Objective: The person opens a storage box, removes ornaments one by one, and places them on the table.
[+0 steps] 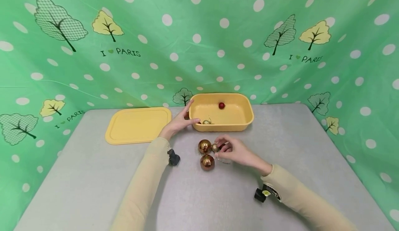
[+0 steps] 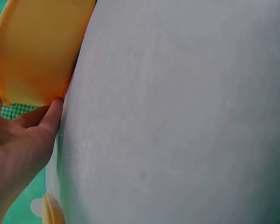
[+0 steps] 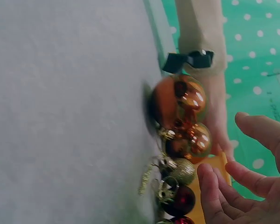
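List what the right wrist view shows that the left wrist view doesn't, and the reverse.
Only the right wrist view shows the right hand, two shiny copper balls, a glittery gold ball, a dark red ball, and the left sleeve with a black device.

Only the left wrist view shows an edge of the yellow lid and a clear look at the left hand holding the box.

Both share the yellow box, grey table and green cloth.

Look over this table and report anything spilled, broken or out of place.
Nothing stands out: no spill or break shows. The yellow lid lies flat, left of the yellow box, and the two copper balls sit close together on the table near the right hand.
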The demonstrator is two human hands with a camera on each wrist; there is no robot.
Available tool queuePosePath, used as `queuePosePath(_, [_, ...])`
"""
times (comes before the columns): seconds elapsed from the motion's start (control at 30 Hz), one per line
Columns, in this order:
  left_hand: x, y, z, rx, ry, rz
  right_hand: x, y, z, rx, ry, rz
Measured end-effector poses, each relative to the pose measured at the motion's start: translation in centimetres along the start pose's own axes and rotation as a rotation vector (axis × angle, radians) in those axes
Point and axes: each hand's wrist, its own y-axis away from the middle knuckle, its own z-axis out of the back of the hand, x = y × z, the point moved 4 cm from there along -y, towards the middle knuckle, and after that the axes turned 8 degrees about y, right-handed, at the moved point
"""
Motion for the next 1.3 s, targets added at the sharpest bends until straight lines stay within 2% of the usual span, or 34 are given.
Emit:
queuePosePath(0.13, [0.0,0.0,0.0,0.002,-0.005,0.0,-0.1,-0.7,0.9,-0.022,-0.048,-0.003])
queuePosePath(0.3, [0.0,-0.2,0.2,-0.001,-0.006,-0.003,0.1,-1.5,1.8,-0.063,-0.108,0.035])
queuePosePath(0.5, [-0.2,0.0,0.2,0.002,0.011,-0.015,0.6,-2.9,3.0,-0.104,-0.108,0.062])
queuePosePath(0.7, [-0.2,0.1,0.0,0.003,0.016,-0.015,0.7,-5.0,4.1,-0.132,-0.088,0.025])
queuePosePath(0.9, [-0.1,0.0,0.0,0.006,0.033,-0.016,0.8,-7.1,4.8,-0.101,-0.048,0.011])
queuePosePath(1.17, [0.0,0.0,0.0,0.008,0.039,-0.001,0.0,-10.2,4.8,0.003,0.137,-0.008])
queuePosePath(1.3, [0.0,0.0,0.0,0.016,0.049,0.008,-0.6,-11.5,4.4,0.056,0.186,-0.039])
